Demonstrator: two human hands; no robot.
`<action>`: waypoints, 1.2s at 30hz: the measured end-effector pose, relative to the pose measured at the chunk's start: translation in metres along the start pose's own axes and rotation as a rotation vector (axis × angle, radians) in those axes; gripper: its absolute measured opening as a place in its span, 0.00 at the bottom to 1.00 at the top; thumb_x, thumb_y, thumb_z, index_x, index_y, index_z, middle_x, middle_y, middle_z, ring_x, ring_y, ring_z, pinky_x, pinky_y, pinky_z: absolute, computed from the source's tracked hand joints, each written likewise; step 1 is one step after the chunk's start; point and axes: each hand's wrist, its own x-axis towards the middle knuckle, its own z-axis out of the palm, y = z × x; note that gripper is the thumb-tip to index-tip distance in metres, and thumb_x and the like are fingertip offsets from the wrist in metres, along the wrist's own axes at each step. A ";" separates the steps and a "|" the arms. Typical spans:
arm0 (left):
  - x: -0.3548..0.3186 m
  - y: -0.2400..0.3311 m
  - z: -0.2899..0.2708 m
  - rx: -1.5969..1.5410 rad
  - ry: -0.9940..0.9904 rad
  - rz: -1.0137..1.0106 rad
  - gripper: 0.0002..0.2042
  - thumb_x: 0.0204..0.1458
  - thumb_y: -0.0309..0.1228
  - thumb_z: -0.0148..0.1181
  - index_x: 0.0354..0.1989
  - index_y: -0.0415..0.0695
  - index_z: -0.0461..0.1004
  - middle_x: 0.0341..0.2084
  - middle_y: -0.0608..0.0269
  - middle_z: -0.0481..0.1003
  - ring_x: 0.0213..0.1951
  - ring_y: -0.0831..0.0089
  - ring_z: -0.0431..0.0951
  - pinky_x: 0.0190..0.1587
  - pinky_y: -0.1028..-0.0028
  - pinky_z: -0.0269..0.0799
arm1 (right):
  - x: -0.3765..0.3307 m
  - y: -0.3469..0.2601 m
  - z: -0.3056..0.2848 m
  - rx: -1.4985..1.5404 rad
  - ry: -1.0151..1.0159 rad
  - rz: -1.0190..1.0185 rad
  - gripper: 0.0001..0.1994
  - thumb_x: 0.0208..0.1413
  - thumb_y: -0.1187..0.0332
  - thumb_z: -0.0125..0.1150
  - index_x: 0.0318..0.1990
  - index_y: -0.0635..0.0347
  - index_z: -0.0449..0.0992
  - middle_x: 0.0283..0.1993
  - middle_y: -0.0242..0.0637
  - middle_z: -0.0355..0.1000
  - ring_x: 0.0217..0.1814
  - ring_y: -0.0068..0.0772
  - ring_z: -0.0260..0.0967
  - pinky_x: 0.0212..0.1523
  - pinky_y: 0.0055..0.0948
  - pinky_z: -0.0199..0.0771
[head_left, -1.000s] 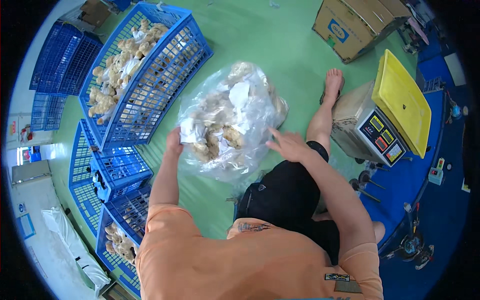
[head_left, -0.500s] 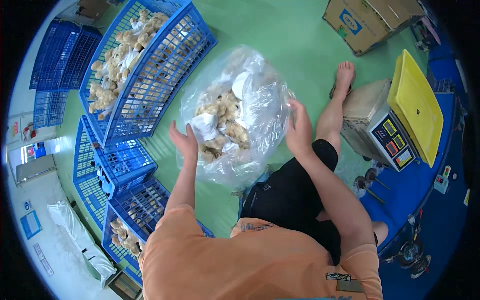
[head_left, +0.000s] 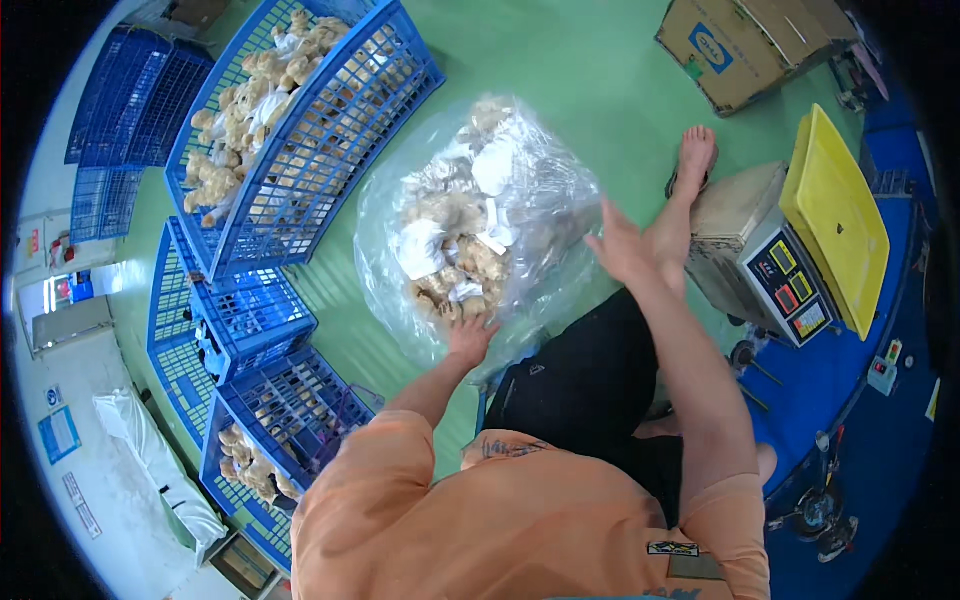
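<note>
A large clear plastic bag (head_left: 545,180) full of tan plush toys (head_left: 480,262) with white cloth pieces stands in front of me. Its mouth gapes, and the loose film spreads wide around the toys. At the near rim, my left hand (head_left: 470,340) lies with fingers spread against the toys and film. Beside the bag's right side is my right hand (head_left: 622,245), fingers stretched and apart; whether it touches the film is hard to tell. Neither hand grips anything.
A blue crate (head_left: 330,150) heaped with similar toys stands at the upper left, above further blue crates (head_left: 265,330). To the right are a digital scale with a yellow pan (head_left: 835,220) and a cardboard box (head_left: 735,50). My bent leg (head_left: 600,350) is close to the bag.
My left hand has moved right from beside the bag to its near rim. My right hand has shifted slightly right and down. The bag's film has spread lower and flatter around the toys.
</note>
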 end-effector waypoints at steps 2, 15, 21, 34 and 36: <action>0.018 0.007 -0.020 -0.155 -0.213 -0.148 0.18 0.53 0.40 0.58 0.52 0.53 0.77 0.44 0.57 0.79 0.42 0.54 0.78 0.46 0.59 0.73 | -0.008 0.011 -0.017 -0.115 -0.063 -0.010 0.35 0.62 0.57 0.54 0.74 0.53 0.48 0.59 0.49 0.73 0.48 0.57 0.75 0.47 0.47 0.73; 0.248 -0.093 -0.187 -0.568 0.678 -0.121 0.32 0.52 0.32 0.63 0.68 0.43 0.62 0.64 0.49 0.67 0.59 0.50 0.72 0.60 0.61 0.69 | -0.110 0.016 -0.029 0.374 0.265 -0.200 0.21 0.58 0.66 0.59 0.59 0.60 0.70 0.52 0.46 0.75 0.54 0.50 0.71 0.56 0.39 0.68; 0.242 -0.146 -0.074 -0.640 -0.031 -0.400 0.29 0.52 0.26 0.57 0.66 0.40 0.64 0.61 0.47 0.69 0.56 0.49 0.72 0.58 0.60 0.68 | -0.170 0.013 -0.057 0.413 0.339 -0.239 0.18 0.57 0.69 0.61 0.54 0.62 0.73 0.53 0.43 0.74 0.54 0.48 0.71 0.57 0.40 0.68; 0.125 -0.050 -0.068 -0.330 -0.065 -0.665 0.16 0.53 0.28 0.59 0.52 0.43 0.73 0.40 0.55 0.76 0.36 0.58 0.76 0.40 0.63 0.74 | -0.318 0.069 -0.017 0.584 0.204 0.227 0.13 0.63 0.67 0.57 0.52 0.61 0.76 0.47 0.42 0.77 0.43 0.46 0.74 0.48 0.39 0.72; 0.127 -0.045 -0.084 -0.483 0.022 -0.623 0.15 0.54 0.28 0.58 0.50 0.43 0.73 0.38 0.56 0.75 0.35 0.60 0.75 0.39 0.64 0.73 | -0.323 0.066 -0.016 0.633 0.200 0.230 0.13 0.63 0.68 0.57 0.52 0.61 0.76 0.46 0.41 0.78 0.42 0.44 0.74 0.47 0.37 0.72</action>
